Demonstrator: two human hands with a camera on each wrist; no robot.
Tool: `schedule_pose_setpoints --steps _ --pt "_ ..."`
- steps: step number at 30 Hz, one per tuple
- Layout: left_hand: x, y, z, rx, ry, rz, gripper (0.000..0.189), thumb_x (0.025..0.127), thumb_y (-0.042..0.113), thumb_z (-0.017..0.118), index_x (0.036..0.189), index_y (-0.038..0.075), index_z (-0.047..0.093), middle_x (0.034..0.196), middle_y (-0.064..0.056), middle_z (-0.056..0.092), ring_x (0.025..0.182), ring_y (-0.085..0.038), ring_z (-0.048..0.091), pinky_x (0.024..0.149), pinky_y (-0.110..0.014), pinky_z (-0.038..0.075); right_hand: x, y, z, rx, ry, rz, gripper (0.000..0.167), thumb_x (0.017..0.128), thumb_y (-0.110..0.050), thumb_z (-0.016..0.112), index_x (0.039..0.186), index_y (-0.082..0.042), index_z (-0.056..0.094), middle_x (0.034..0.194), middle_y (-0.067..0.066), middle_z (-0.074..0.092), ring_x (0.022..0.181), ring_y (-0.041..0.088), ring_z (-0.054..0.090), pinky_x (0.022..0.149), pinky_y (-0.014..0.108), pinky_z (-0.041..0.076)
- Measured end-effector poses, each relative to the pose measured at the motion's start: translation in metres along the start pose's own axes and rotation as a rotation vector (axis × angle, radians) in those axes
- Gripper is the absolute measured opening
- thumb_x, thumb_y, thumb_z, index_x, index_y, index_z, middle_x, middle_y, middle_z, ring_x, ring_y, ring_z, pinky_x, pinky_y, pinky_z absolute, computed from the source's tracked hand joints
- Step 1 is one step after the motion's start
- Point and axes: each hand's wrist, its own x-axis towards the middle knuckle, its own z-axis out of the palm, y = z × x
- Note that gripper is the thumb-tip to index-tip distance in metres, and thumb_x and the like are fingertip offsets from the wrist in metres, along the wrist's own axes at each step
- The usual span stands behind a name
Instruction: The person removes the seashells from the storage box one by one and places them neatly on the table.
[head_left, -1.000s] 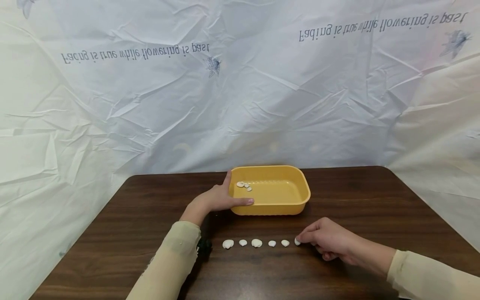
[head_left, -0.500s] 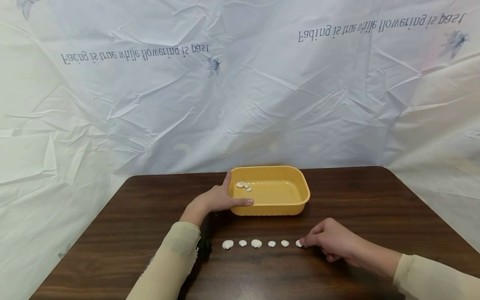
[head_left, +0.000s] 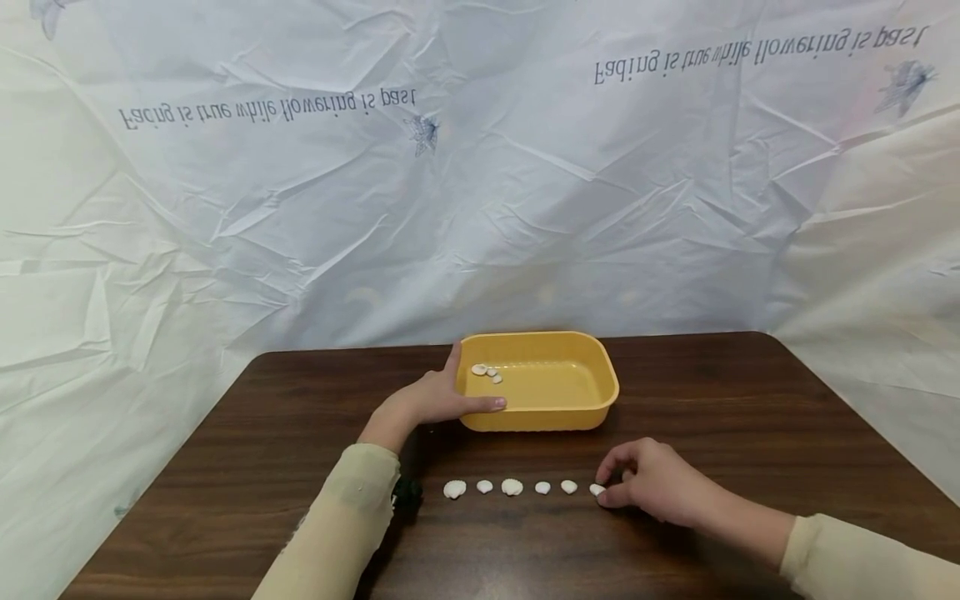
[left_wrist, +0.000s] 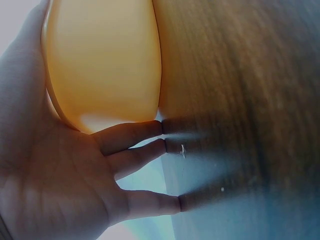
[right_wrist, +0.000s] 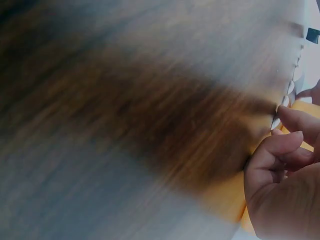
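In the head view, several white seashells (head_left: pixel 512 487) lie in a row across the brown table. At the row's right end, thumb and index finger of my right hand (head_left: pixel 660 483) pinch the last small seashell (head_left: pixel 597 490), one fingertip on either side of it. The right wrist view shows that seashell (right_wrist: pixel 275 123) between fingertips, with other shells behind it. My left hand (head_left: pixel 431 396) rests against the left end of a yellow plastic tub (head_left: pixel 536 419), thumb along its front rim. In the left wrist view, this hand's (left_wrist: pixel 75 170) fingers are spread and straight, tips at the tabletop.
A few small shells (head_left: pixel 480 369) sit inside the tub at its left. A dark object (head_left: pixel 407 492) lies by the left forearm, at the row's left end. The wooden table (head_left: pixel 285 417) ends at a wrinkled white cloth (head_left: pixel 525 208) with printed text.
The last shell has shifted slightly right and turned. My right hand's index finger and thumb have spread apart from a tighter pinch. The left hand and tub stay put.
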Motion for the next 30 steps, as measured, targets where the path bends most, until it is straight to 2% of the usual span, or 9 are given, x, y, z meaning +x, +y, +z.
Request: schedule_pose_setpoints --steps 5,12,15,20,25,30 --pt "0.001 -0.001 0.001 -0.001 0.001 0.004 0.143 0.074 0.092 0.068 0.17 0.031 -0.019 0.171 -0.028 0.034 0.155 -0.042 0.042 0.12 -0.057 0.043 0.003 0.0 0.001 -0.036 0.011 -0.025 0.015 0.084 -0.016 0.088 0.096 -0.014 0.079 0.062 -0.002 0.051 0.058 0.016 0.049 0.054 0.027 0.041" --pt "0.001 -0.001 0.001 -0.01 0.005 0.005 0.143 0.074 0.092 0.069 0.17 0.032 -0.018 0.17 -0.027 0.034 0.155 -0.041 0.042 0.12 -0.056 0.043 0.005 -0.001 0.001 -0.032 0.008 -0.026 0.016 0.084 -0.015 0.088 0.098 -0.014 0.08 0.062 -0.002 0.05 0.059 0.015 0.048 0.055 0.027 0.04" --pt "0.0 -0.001 0.0 -0.006 0.004 0.006 0.144 0.073 0.092 0.069 0.17 0.033 -0.018 0.171 -0.028 0.032 0.157 -0.042 0.039 0.121 -0.057 0.042 0.006 -0.009 -0.002 -0.025 0.01 -0.032 0.017 0.085 -0.018 0.088 0.099 -0.014 0.08 0.063 -0.002 0.051 0.058 0.015 0.049 0.054 0.028 0.041" --pt "0.001 -0.002 0.002 -0.003 0.008 0.003 0.145 0.072 0.094 0.069 0.17 0.033 -0.018 0.172 -0.029 0.028 0.159 -0.043 0.035 0.122 -0.059 0.04 0.017 -0.042 -0.016 -0.015 0.05 -0.078 0.021 0.086 -0.02 0.089 0.102 -0.01 0.081 0.066 -0.002 0.05 0.059 0.015 0.049 0.054 0.03 0.044" --pt "0.001 -0.003 0.001 -0.007 0.008 -0.004 0.146 0.071 0.095 0.069 0.169 0.033 -0.019 0.173 -0.029 0.025 0.16 -0.044 0.033 0.123 -0.06 0.038 0.044 -0.083 -0.032 -0.055 0.046 -0.135 0.023 0.089 -0.024 0.087 0.107 -0.01 0.081 0.059 -0.003 0.046 0.048 0.012 0.044 0.053 0.032 0.045" --pt "0.002 -0.003 0.002 -0.005 0.0 0.006 0.145 0.072 0.095 0.068 0.169 0.034 -0.021 0.173 -0.031 0.024 0.159 -0.046 0.034 0.121 -0.062 0.04 0.081 -0.111 -0.034 -0.009 -0.028 -0.064 0.032 0.096 -0.027 0.081 0.122 -0.01 0.076 0.056 -0.006 0.038 0.048 0.011 0.031 0.054 0.029 0.039"
